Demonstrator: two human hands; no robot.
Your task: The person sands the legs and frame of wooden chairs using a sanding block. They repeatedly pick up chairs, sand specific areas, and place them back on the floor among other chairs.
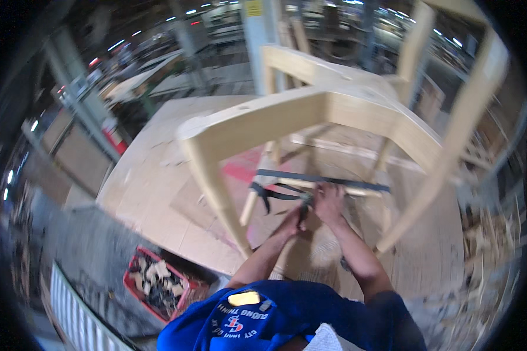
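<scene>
An unfinished pale wooden chair frame [310, 111] stands on a plywood worktable [152, 181]. A dark strap [322, 178] runs across its lower rung [334, 188], with a loose end hanging at the left. Both hands work at the strap's dark buckle. My left hand [293, 221] comes up from below and grips the buckle's lower part. My right hand [329, 202] closes over the strap and rung just right of it. The blur hides the exact finger grip.
A red crate [136, 275] of wood offcuts sits on the floor at the lower left of the table. Wood scraps pile up at the right [486, 245]. Workshop racks and panels stand behind at the left. My blue shirt fills the bottom edge.
</scene>
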